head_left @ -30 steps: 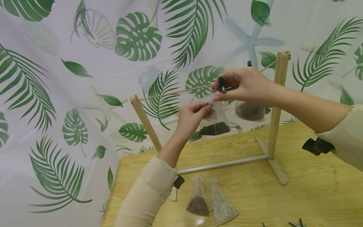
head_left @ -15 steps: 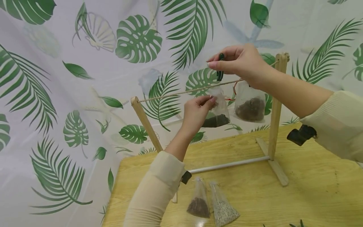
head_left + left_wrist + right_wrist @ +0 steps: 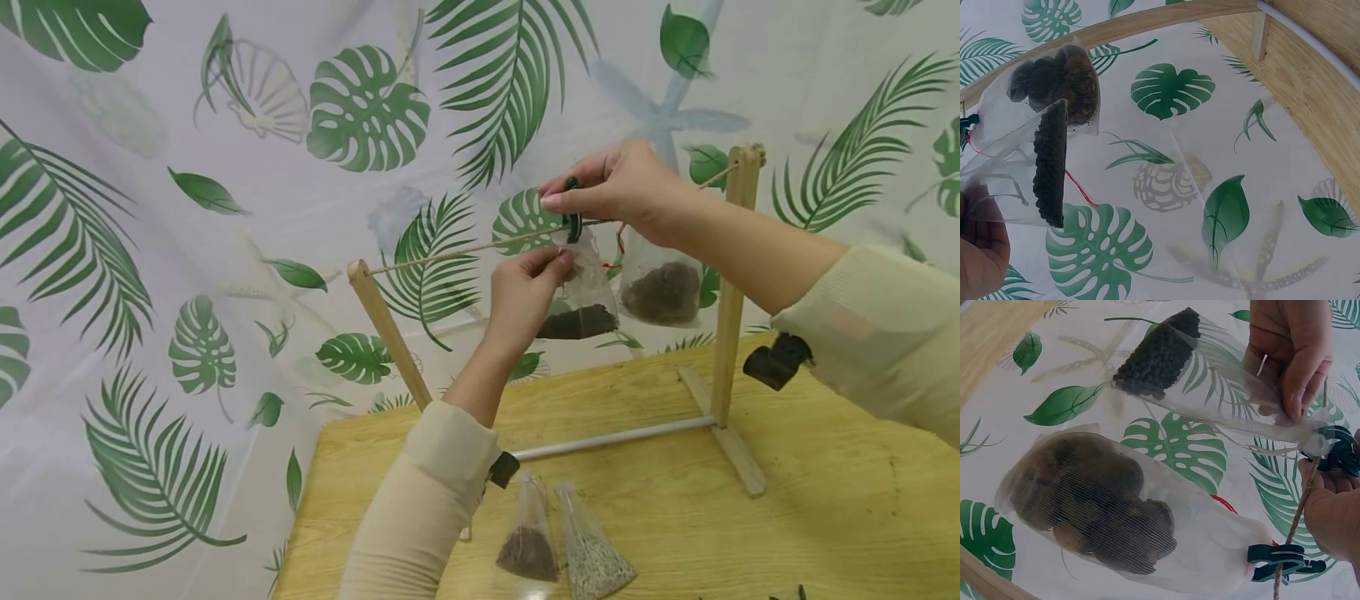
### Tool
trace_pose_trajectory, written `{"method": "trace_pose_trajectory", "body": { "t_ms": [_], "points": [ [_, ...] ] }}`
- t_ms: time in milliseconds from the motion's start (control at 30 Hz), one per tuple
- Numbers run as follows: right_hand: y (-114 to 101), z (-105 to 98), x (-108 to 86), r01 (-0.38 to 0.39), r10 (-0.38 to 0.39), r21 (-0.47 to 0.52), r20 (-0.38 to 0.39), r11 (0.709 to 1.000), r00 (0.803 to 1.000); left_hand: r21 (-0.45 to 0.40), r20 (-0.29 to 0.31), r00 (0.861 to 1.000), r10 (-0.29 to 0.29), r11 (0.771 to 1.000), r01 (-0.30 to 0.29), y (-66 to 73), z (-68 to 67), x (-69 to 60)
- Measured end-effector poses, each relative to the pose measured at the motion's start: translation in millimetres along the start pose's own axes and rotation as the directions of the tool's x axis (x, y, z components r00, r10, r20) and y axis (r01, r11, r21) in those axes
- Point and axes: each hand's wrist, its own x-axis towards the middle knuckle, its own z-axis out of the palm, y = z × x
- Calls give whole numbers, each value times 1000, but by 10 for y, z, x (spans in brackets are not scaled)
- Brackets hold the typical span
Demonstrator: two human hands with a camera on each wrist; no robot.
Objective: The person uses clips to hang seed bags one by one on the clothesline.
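Between hands: sheer white mesh bag of black pellets (image 3: 581, 322), neck up at thin tan twine (image 3: 1297, 515). Left hand (image 3: 522, 302) pinches bag's upper part. Right hand (image 3: 633, 193), just above, pinches dark green plastic clip (image 3: 574, 226) at neck; can't tell if clip bites twine, fingers block view. Under right hand, brown-filled mesh bag (image 3: 662, 293) hangs by matching green clip (image 3: 1277, 553).

Forward head view, closer, dim wrist views, apparently same bag (image 3: 591, 296)
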Motion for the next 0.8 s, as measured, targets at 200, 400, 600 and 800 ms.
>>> {"method": "trace_pose_trajectory", "body": {
  "t_ms": [200, 400, 600, 800],
  "points": [
    [29, -5, -32, -21, 21, -15, 7, 1000, 1000, -67, -21, 1000, -13, 998, 12, 1, 27, 5],
    [39, 3, -71, -1, 1, -19, 11, 1000, 1000, -165, -68, 997, -39, 986, 27, 9, 21, 32],
    [83, 30, -86, 22, -25, -97, -25, 995, 999, -271, -126, 988, -87, 961, 50, 22, 36, 50],
    [98, 42, -91, 23, -25, -189, -6, 982, 1000, -238, -149, 985, -92, 970, 55, 33, 43, 39]
  ]
}}
